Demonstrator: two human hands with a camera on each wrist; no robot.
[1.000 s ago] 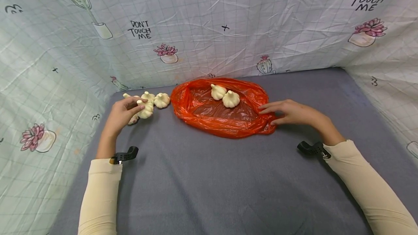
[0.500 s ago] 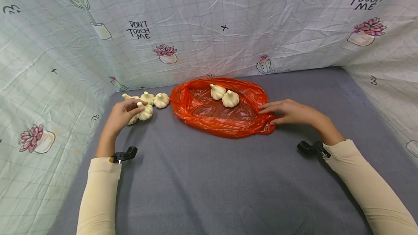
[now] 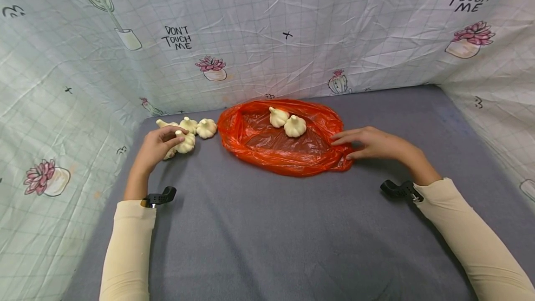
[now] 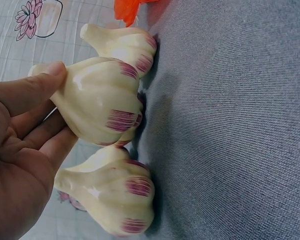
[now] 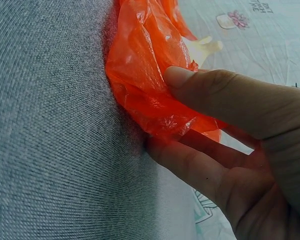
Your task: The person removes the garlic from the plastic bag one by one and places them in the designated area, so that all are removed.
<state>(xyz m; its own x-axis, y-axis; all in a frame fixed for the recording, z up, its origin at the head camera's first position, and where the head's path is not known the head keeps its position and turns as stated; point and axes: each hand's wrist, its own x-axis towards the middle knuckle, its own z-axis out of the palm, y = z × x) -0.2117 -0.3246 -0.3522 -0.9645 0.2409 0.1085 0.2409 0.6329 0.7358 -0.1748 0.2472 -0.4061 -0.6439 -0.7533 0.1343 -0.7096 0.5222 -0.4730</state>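
Observation:
My left hand (image 3: 156, 147) pinches a garlic bulb (image 4: 97, 100) by its stem, thumb on the near side and fingers behind. Other garlic bulbs (image 3: 206, 128) stand close around it on the grey cloth, partly hidden by the hand. In the middle a red plastic bag (image 3: 276, 166) lies spread with its mouth facing up. Two garlic bulbs (image 3: 295, 126) rest inside, side by side toward the back. At the bag's right edge my right hand (image 3: 369, 144) holds the crumpled plastic between thumb and fingers, as the bag (image 5: 150, 85) in the right wrist view shows.
A grey cloth (image 3: 259, 236) covers the table. Behind and at both sides hangs a printed curtain (image 3: 259, 36), meeting the table close behind the bag and the bulbs. A black camera mount sits on each wrist.
The garlic bulb in my left hand has sunk very slightly toward the table between the first frame and the second. My right hand and the bag look unmoved.

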